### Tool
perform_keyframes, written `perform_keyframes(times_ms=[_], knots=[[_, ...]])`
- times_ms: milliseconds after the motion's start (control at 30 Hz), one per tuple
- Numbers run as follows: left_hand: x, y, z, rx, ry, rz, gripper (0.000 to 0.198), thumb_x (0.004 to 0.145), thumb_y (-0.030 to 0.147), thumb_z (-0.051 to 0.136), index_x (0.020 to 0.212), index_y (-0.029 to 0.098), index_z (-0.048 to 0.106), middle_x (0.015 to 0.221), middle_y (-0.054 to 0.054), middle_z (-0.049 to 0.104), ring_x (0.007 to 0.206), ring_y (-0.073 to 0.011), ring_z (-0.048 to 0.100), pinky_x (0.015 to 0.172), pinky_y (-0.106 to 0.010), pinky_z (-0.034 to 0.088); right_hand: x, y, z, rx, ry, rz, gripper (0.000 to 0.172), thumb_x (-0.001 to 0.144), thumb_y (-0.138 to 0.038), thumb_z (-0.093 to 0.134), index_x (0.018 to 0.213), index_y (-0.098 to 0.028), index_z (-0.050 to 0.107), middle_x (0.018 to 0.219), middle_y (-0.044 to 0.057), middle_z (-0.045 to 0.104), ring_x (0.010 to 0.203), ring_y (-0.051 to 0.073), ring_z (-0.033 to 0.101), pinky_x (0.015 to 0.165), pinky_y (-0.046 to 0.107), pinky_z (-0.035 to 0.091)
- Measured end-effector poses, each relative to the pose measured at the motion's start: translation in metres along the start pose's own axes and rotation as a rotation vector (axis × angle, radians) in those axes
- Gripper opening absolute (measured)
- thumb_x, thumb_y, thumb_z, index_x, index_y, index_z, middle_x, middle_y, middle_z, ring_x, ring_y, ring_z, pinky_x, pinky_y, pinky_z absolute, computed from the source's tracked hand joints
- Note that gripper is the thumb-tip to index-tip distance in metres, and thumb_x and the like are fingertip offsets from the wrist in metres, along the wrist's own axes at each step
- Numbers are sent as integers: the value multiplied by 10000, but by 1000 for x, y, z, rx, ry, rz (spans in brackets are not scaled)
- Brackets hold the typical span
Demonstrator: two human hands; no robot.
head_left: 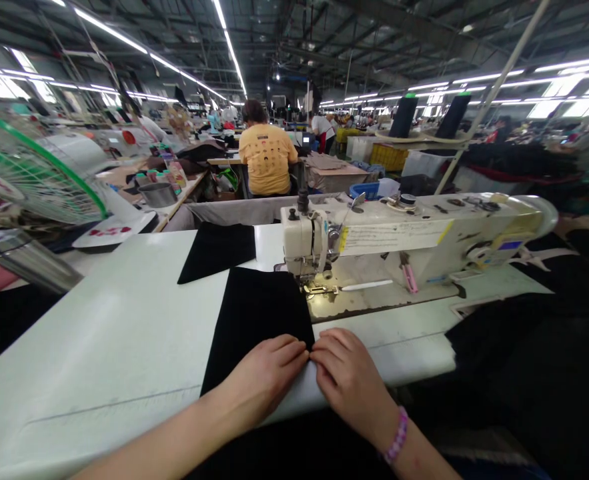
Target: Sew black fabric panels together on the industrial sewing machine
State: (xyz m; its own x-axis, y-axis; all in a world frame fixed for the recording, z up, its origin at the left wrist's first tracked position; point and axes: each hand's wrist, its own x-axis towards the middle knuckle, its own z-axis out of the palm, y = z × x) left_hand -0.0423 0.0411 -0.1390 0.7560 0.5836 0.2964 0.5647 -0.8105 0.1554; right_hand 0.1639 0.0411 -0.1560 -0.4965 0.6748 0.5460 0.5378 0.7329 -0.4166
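A piece of black fabric [259, 307] lies on the pale table in front of me, its far right edge at the needle area of a sewing machine [374, 233]. My left hand [274, 367] pinches the near right edge of this fabric between thumb and fingers. Fingertip to fingertip with it, my right hand [347, 370] is closed at the same edge, a beaded bracelet [399, 437] on its wrist. What lies right between the fingertips is mostly hidden. Behind the first piece rests a second black fabric piece [219, 250].
Pink-handled snips [408, 275] and a white pen-like stick [367, 285] lie on the machine bed. A green fan [34, 167] and a steel flask [24, 257] stand at the left. Dark cloth [534, 360] is heaped at the right. A person in a yellow shirt [268, 157] sits ahead.
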Motion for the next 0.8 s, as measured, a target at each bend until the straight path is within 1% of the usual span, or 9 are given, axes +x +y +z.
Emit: perform_keyframes(times_ms=[267,400,500,567,600,633,700,767,800], knots=[[21,-42,-6,109,41,48,247,976,165,453,1091,134,669,1088,-118,706,1018,-237,654,874,-390,598,36,17,3,-133,-34,81,188,840,-55,586,890,-182,716,877,57,613,918,234,542,854,411,466],[28,-60,-8,87,52,47,276,978,164,442,1108,127,682,1098,-129,707,1038,-228,653,903,-384,591,38,4,1,-133,14,77,163,872,-96,556,893,-170,699,909,80,631,915,240,560,840,413,459],[34,-78,-9,76,59,48,309,979,154,425,1132,114,691,1124,-134,709,1059,-227,652,929,-374,579,10,-14,16,141,-41,-27,142,893,-173,551,789,-173,647,786,51,642,763,182,596,708,307,482],[37,-89,-10,54,48,30,328,984,157,413,1140,123,700,1145,-130,709,1076,-223,652,956,-370,566,-23,-22,40,361,-254,-202,175,897,-221,584,729,-194,625,658,-3,643,608,127,596,560,222,455],[39,-94,-12,43,39,17,331,985,161,413,1142,131,704,1152,-128,708,1082,-219,652,968,-369,559,-42,-23,55,398,-360,-263,137,911,-227,595,790,-203,656,714,-7,694,640,122,636,581,200,474],[41,-99,-13,36,30,4,331,984,167,417,1141,138,707,1157,-127,707,1085,-217,653,979,-368,553,-60,-22,71,354,-416,-222,77,907,-237,624,937,-210,690,897,27,751,786,161,693,686,224,522],[46,-105,-15,36,24,-20,325,983,182,427,1134,139,711,1155,-129,708,1087,-221,655,994,-375,544,-92,-19,103,171,-510,50,366,881,-247,684,1244,-271,641,1247,85,696,1070,283,677,871,369,551],[49,-106,-16,44,30,-55,319,980,186,435,1121,118,712,1151,-146,708,1079,-239,659,994,-398,543,-113,-15,129,118,-662,245,506,834,-211,719,1325,-272,614,1307,124,664,1107,346,668,876,431,562],[50,-103,-16,51,37,-81,321,976,177,434,1124,101,708,1158,-163,704,1082,-256,660,992,-424,543,-118,-14,139,129,-731,290,487,809,-201,738,1284,-268,651,1247,121,698,1048,344,693,833,415,576]])
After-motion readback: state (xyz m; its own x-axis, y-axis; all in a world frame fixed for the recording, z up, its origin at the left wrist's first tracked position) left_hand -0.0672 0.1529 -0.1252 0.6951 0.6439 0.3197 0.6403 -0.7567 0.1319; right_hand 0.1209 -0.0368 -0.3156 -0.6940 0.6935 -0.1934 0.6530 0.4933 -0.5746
